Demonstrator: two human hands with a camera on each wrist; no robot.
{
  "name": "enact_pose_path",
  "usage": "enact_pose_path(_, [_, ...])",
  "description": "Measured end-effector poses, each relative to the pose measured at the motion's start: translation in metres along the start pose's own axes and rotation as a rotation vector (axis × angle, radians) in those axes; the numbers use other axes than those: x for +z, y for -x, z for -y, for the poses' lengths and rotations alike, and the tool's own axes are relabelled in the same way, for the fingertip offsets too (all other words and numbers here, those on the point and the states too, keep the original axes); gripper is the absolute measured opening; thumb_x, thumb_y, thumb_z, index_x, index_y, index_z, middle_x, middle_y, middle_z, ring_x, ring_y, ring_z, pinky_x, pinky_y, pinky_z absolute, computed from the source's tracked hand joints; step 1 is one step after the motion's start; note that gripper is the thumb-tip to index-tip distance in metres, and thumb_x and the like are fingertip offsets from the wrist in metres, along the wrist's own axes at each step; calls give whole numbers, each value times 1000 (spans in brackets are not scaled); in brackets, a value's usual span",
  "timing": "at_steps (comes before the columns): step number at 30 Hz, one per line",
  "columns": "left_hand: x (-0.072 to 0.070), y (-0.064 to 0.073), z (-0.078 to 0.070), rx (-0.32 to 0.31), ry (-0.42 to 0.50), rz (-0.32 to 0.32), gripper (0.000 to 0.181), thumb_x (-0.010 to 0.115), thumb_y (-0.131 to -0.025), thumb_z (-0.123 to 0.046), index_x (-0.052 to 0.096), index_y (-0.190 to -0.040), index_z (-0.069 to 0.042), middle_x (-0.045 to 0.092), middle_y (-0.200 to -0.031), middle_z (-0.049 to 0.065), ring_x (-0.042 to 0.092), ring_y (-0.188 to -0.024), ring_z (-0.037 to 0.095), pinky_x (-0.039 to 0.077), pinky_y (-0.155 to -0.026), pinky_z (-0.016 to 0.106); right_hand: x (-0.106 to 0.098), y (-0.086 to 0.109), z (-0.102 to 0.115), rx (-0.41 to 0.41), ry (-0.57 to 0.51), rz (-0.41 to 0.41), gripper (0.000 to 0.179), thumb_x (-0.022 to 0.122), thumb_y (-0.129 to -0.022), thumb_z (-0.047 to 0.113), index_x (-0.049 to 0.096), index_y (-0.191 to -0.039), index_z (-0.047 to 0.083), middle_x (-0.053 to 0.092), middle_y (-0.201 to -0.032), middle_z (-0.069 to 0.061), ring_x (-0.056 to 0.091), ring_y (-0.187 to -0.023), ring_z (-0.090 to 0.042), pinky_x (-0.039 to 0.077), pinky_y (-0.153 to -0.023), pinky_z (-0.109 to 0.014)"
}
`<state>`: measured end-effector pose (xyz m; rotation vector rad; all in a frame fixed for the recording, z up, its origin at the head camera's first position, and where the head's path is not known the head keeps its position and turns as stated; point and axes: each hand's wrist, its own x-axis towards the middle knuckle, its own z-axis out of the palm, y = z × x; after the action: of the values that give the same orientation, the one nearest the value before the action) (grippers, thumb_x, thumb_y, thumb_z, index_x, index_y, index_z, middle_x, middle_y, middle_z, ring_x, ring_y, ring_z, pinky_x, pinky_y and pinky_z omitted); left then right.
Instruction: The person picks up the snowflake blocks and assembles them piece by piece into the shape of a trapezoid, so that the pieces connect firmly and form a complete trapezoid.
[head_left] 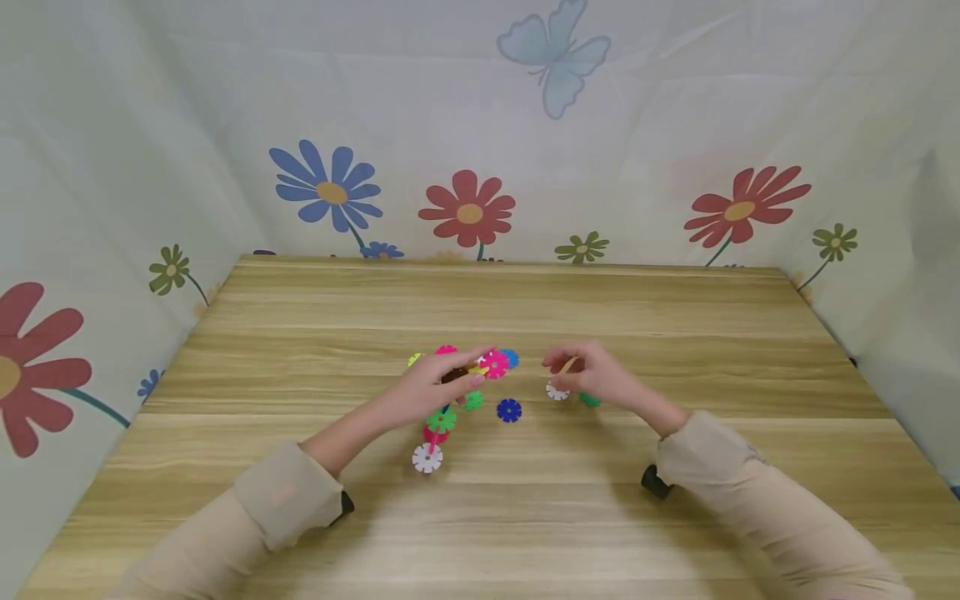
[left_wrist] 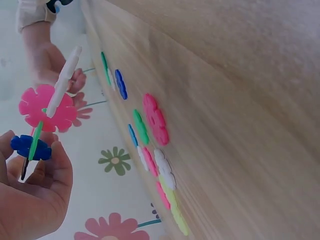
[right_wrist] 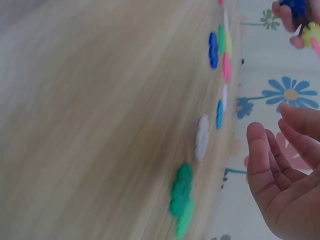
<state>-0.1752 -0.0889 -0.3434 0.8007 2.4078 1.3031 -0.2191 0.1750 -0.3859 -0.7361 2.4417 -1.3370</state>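
My left hand [head_left: 420, 392] holds a joined piece of notched flower-shaped plastic discs above the table. In the left wrist view its thumb and fingers grip the dark blue disc [left_wrist: 31, 147], with a green disc [left_wrist: 37, 140], a pink disc [left_wrist: 47, 107] and a white disc [left_wrist: 65, 82] linked onward from it. A yellow disc [right_wrist: 311, 34] also shows at that hand in the right wrist view. My right hand [head_left: 600, 377] hovers with bent, parted fingers and nothing between them, over a white disc [head_left: 557, 390] and a green disc [head_left: 590, 400].
Loose discs lie on the wooden table [head_left: 675, 325]: dark blue [head_left: 508, 410] between the hands, green [head_left: 472, 401] near the left hand, light blue [head_left: 512, 358] farther back, and pink [head_left: 447, 351] and yellow [head_left: 415, 359] behind the left hand. A flower-print curtain [head_left: 420, 100] stands behind the table.
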Motion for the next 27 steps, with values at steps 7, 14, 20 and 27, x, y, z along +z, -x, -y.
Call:
enact_pose_path(7, [-5,0,10,-18,1,-1,44,47,-92,-21,38,-135,-14,50,-72,12,50,-63,22,44,-54,23,-19,3,-22,22,142,80,24,62,-77,0,60,-100,-7,60,-92,-19,55,-75,-20,48,-65,-25])
enact_pose_path(14, [-7,-5,33,-13,16,-2,46,49,-90,-29,39,-134,-22,51,-75,17,50,-67,32,43,-55,24,-30,9,-34,10,270,161,24,67,-73,0,63,-97,-4,58,-87,-16,51,-79,-25,45,-67,-27])
enact_pose_path(20, [-7,-6,38,-9,18,3,45,47,-91,-29,39,-134,-19,53,-74,16,51,-66,32,43,-52,23,-31,13,-42,57,344,177,26,68,-73,4,63,-99,0,51,-85,-11,47,-78,-21,41,-66,-24])
enact_pose_path(27, [-6,-6,36,-40,-19,-3,45,47,-92,-25,37,-135,-17,53,-73,14,51,-63,26,43,-53,23,-31,17,-43,91,388,175,26,69,-75,8,64,-100,5,50,-91,-10,47,-82,-20,41,-68,-25])
